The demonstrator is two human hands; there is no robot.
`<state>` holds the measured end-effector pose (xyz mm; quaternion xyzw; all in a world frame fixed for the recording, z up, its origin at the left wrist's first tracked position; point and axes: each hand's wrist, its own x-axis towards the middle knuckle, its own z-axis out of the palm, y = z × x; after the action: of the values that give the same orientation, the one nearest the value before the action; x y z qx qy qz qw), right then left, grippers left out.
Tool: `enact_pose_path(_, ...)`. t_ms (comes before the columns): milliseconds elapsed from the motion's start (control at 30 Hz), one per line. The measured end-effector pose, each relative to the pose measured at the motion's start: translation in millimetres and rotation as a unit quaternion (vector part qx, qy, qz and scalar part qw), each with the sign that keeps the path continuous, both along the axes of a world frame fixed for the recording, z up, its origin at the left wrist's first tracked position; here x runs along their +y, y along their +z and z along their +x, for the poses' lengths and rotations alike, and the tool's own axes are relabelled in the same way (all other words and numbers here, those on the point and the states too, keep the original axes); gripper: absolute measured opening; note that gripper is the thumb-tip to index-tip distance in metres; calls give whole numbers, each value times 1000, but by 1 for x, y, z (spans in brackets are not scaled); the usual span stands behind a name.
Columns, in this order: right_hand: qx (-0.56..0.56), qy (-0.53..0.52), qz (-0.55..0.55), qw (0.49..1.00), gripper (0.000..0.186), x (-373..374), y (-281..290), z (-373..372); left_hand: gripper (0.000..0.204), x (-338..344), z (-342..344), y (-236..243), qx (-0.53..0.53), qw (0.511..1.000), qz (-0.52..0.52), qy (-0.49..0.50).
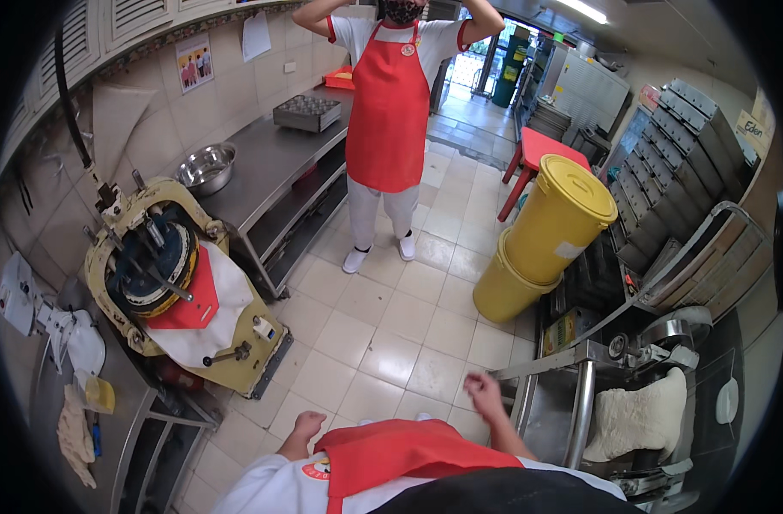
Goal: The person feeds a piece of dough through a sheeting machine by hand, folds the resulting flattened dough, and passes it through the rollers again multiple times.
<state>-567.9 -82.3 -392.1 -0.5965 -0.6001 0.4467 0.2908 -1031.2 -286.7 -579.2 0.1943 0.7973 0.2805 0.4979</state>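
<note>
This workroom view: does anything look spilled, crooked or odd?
Nothing looks clearly spilled or broken. The two stacked yellow bins seem to lean to the right, but this wide lens bends straight edges, so that may be distortion. A few small dark specks dot the tiled floor, perhaps minor dirt.

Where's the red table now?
In the head view, the red table stands upper right of centre, just behind the stacked yellow bins and right of the co-worker.
</note>
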Motion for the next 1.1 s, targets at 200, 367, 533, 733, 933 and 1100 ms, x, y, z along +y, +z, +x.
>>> enact_pose_path(200,401,-191,179,878,30,105,232,49,40,26,-8,4,14,998,-10,-59)
enact_pose_path(367,479,-270,438,711,30,107,337,319,42,27,-59,50,66,997,-8,-46)
enact_pose_path(533,446,-384,542,600,46,-5,329,625,42,28,-101,89,147,987,-57,-41)
enact_pose_path(733,518,-508,557,405,9,-52,257,626,41,8,-106,108,98,994,-2,58)
enact_pose_path(933,252,-194,362,876,49,104,360,193,38,35,-83,108,-31,987,38,151)
enact_pose_path(1100,-133,571,152,796,90,49,332,-117,40,95,-62,107,-43,990,127,42)
